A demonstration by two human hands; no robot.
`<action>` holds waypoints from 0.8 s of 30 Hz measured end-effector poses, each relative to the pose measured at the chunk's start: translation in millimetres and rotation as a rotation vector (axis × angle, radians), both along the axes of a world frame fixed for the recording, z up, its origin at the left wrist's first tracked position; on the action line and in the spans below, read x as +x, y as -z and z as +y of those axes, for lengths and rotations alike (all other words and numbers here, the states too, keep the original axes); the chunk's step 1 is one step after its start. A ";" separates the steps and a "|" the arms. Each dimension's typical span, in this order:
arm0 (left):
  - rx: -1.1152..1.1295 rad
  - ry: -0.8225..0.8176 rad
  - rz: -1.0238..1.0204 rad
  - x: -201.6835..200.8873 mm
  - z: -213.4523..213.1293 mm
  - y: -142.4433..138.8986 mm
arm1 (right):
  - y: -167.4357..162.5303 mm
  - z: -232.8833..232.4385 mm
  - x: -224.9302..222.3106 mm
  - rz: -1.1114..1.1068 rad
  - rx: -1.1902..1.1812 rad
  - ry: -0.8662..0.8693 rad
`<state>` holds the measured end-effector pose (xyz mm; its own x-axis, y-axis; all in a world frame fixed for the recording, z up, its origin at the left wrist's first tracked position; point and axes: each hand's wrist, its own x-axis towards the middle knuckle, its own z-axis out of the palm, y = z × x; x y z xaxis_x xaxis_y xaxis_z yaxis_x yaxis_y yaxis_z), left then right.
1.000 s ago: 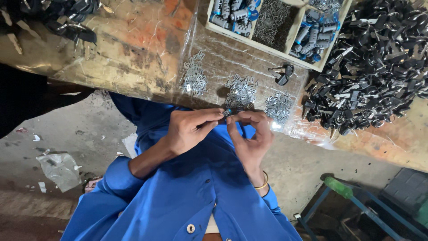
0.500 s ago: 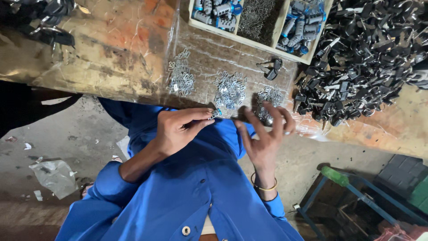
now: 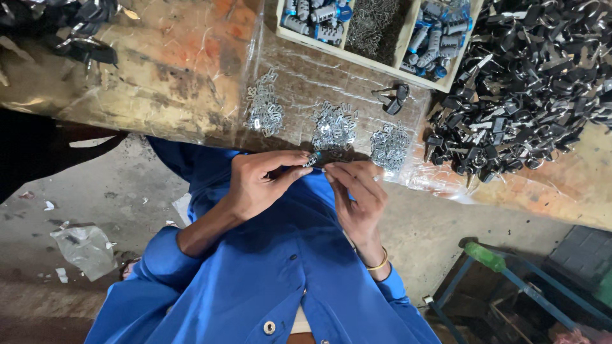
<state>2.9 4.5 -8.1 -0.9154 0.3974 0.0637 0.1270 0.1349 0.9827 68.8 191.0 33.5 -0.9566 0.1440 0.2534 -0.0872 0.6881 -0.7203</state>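
Your left hand (image 3: 255,185) and right hand (image 3: 358,194) meet just below the bench (image 3: 159,76) edge, over your blue coat. L fingers (image 3: 294,172) are pinched shut on a small lock cylinder (image 3: 313,159) w/ a blue end; R fingertips close in on it from the other side — touching or just beside, can't tell which. On the bench just above: three small heaps of silvery metal clips (image 3: 333,124), one dark key pair (image 3: 395,99) beyond them, a wooden tray (image 3: 376,60) w/ blue-capped cylinders — and a big pile of black-headed keys (image 3: 529,83) off to the side
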 end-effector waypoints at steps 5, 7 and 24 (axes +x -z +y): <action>0.014 0.006 0.025 0.2 -1.1 0.1 | -1.6 -10.6 -1.5 -0.053 -0.119 0.044; 0.022 0.011 0.037 0.1 -1.7 1.0 | 1.4 -16.7 -3.5 -0.094 -0.296 0.115; -0.045 0.108 0.433 -4.5 -18.1 -3.8 | -22.8 -8.4 -8.1 -0.191 0.093 -0.081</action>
